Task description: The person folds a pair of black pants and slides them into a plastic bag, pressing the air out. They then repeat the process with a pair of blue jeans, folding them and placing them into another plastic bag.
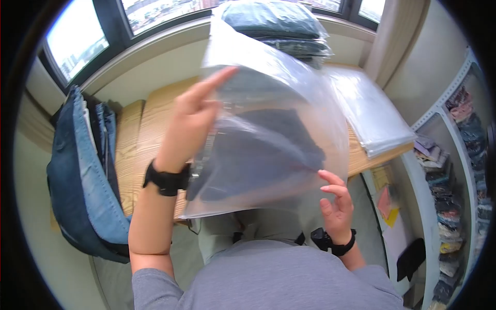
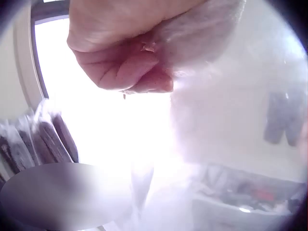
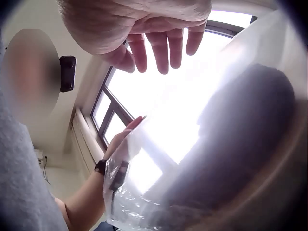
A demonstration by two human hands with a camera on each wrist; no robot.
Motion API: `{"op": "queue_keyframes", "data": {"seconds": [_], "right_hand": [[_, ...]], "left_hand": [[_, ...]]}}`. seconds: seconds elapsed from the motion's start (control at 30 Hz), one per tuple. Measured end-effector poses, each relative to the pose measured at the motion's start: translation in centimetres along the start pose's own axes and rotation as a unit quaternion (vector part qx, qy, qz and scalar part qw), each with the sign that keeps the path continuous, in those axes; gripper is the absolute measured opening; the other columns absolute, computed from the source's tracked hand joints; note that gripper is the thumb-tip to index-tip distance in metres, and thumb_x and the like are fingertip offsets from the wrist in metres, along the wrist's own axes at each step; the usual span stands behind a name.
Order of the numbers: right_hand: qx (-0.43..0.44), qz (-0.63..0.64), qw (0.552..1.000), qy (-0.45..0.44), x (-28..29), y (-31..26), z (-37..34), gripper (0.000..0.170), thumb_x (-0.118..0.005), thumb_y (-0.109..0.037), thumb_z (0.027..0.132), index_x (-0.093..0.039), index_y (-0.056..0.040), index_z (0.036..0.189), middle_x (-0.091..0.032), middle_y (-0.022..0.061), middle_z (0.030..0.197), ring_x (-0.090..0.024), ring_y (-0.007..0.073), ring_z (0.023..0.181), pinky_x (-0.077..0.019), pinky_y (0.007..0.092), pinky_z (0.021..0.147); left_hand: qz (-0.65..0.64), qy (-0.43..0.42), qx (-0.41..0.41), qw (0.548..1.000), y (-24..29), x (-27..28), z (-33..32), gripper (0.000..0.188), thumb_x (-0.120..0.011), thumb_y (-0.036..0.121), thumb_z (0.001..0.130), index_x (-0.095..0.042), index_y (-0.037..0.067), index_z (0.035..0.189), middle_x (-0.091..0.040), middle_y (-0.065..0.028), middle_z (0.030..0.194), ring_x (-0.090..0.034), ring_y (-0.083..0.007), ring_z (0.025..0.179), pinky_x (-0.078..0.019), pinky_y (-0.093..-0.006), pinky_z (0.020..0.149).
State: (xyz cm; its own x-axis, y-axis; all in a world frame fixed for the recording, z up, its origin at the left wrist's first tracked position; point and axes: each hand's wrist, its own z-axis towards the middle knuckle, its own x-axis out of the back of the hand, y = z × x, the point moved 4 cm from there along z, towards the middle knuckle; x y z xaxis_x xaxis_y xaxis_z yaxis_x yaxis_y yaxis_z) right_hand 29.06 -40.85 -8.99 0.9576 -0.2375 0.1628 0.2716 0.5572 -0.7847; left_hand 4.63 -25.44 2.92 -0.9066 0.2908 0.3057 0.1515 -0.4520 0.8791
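Note:
A large clear plastic bag point(image 1: 315, 98) with a dark folded garment point(image 1: 263, 144) inside is held up in front of the body. My left hand point(image 1: 194, 121) grips the bag by its left edge, index finger stretched along the film. Curled fingers of that hand point(image 2: 130, 62) show against the film in the left wrist view. At the bag's lower right edge is my right hand point(image 1: 337, 206), its fingers loosely bent and their tips right at the film. The right wrist view shows this hand point(image 3: 154, 33) with fingers spread and nothing in the palm.
Behind the bag stands a wooden table point(image 1: 155, 119). Bagged dark garments point(image 1: 279, 26) are stacked by the window, with a pile of flat clear bags point(image 1: 372, 108) to their right. Jeans point(image 1: 82, 170) hang over the left side. Shelves of folded clothes point(image 1: 449, 206) line the right.

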Motion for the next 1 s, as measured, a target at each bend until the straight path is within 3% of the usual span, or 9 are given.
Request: {"op": "queue_keyframes", "data": {"seconds": [0.13, 0.2, 0.23, 0.47, 0.63, 0.7, 0.8, 0.93, 1.0], "right_hand": [[0.06, -0.107, 0.992, -0.03, -2.9, -0.8, 2.1, 0.026, -0.059, -0.004, 0.08, -0.059, -0.0034, 0.106, -0.055, 0.0182, 0.124, -0.048, 0.0338, 0.12, -0.0359, 0.0417, 0.101], [0.06, -0.105, 0.989, -0.081, -5.1, -0.9, 2.9, 0.026, -0.059, -0.001, 0.079, -0.061, -0.003, 0.105, -0.055, 0.0172, 0.125, -0.048, 0.0329, 0.121, -0.036, 0.0403, 0.101], [0.056, -0.095, 0.989, -0.096, -6.2, -1.1, 3.2, 0.026, -0.059, 0.001, 0.079, -0.062, -0.0027, 0.104, -0.055, 0.0163, 0.125, -0.049, 0.0317, 0.12, -0.0364, 0.0391, 0.101], [0.045, -0.057, 0.984, -0.161, -10.6, -1.0, 4.1, 0.025, -0.058, 0.002, 0.079, -0.062, -0.0022, 0.104, -0.057, 0.0154, 0.123, -0.05, 0.0307, 0.119, -0.0372, 0.0386, 0.1], [-0.154, -0.013, 0.983, -0.097, -8.5, 1.8, 2.3, 0.018, -0.058, -0.005, 0.085, -0.062, -0.0011, 0.102, -0.061, 0.0098, 0.111, -0.057, 0.0196, 0.103, -0.0439, 0.031, 0.09], [-0.289, -0.021, 0.953, -0.086, -6.8, 3.0, 0.9, 0.018, -0.056, -0.015, 0.091, -0.062, -0.0008, 0.101, -0.062, 0.006, 0.101, -0.059, 0.0124, 0.09, -0.0469, 0.0258, 0.077], [-0.406, 0.041, 0.912, -0.041, -4.2, 5.8, -1.8, 0.024, -0.054, -0.02, 0.093, -0.06, 0.0003, 0.104, -0.063, 0.0077, 0.099, -0.059, 0.0129, 0.088, -0.0462, 0.0247, 0.074], [-0.525, 0.28, 0.804, 0.016, -4.1, 6.1, -2.8, 0.043, -0.055, -0.03, 0.094, -0.049, 0.0054, 0.118, -0.059, 0.0147, 0.11, -0.056, 0.0216, 0.107, -0.0437, 0.0312, 0.093], [-0.521, 0.335, 0.785, 0.02, -4.8, 6.3, -2.0, 0.05, -0.054, -0.034, 0.094, -0.044, 0.0064, 0.123, -0.051, 0.0177, 0.125, -0.047, 0.0253, 0.121, -0.0385, 0.0344, 0.101]], "left_hand": [[-0.082, 0.206, -0.01, 0.975, -3.4, 11.4, -4.6, 0.057, -0.038, -0.009, 0.081, -0.041, 0.002, 0.137, -0.043, -0.0066, 0.142, -0.047, -0.001, 0.064, -0.0406, -0.0142, 0.06], [-0.076, 0.256, -0.015, 0.964, -5.8, 16.5, -7.1, 0.056, -0.037, -0.01, 0.082, -0.039, 0.0, 0.138, -0.038, -0.0075, 0.145, -0.055, -0.0042, 0.088, -0.0434, -0.0166, 0.078], [-0.089, 0.279, -0.013, 0.956, -6.7, 18.1, -8.4, 0.056, -0.041, -0.009, 0.082, -0.041, 0.001, 0.137, -0.046, -0.0056, 0.138, -0.045, 0.0004, 0.066, -0.0383, -0.0138, 0.06], [-0.091, 0.353, 0.072, 0.929, -18.8, 27.3, -13.8, 0.057, -0.043, -0.01, 0.082, -0.037, -0.002, 0.138, -0.043, -0.0082, 0.14, -0.05, -0.0025, 0.075, -0.0421, -0.0168, 0.07], [-0.097, 0.369, 0.129, 0.915, -25.9, 30.8, -15.1, 0.058, -0.044, -0.01, 0.082, -0.036, -0.001, 0.139, -0.046, -0.0092, 0.136, -0.055, -0.0097, 0.095, -0.0436, -0.0212, 0.084], [-0.135, 0.371, 0.18, 0.901, -28.3, 31.4, -15.4, 0.059, -0.045, -0.009, 0.083, -0.033, 0.001, 0.14, -0.046, -0.0125, 0.134, -0.051, -0.0206, 0.116, -0.0407, -0.0281, 0.097], [-0.215, 0.377, 0.212, 0.876, -29.2, 32.5, -16.0, 0.054, -0.05, 0.001, 0.089, -0.032, 0.002, 0.14, -0.046, -0.0144, 0.134, -0.049, -0.0225, 0.116, -0.0385, -0.0323, 0.099], [-0.075, 0.33, 0.221, 0.915, -29.7, 35.3, -17.2, 0.054, -0.054, 0.014, 0.092, -0.034, 0.006, 0.14, -0.04, -0.0139, 0.139, -0.039, -0.0205, 0.125, -0.0288, -0.0335, 0.104], [-0.038, 0.306, 0.255, 0.916, -25.4, 33.6, -17.5, 0.053, -0.055, 0.019, 0.092, -0.037, 0.008, 0.14, -0.039, -0.013, 0.14, -0.037, -0.0186, 0.127, -0.0267, -0.033, 0.103]]}}
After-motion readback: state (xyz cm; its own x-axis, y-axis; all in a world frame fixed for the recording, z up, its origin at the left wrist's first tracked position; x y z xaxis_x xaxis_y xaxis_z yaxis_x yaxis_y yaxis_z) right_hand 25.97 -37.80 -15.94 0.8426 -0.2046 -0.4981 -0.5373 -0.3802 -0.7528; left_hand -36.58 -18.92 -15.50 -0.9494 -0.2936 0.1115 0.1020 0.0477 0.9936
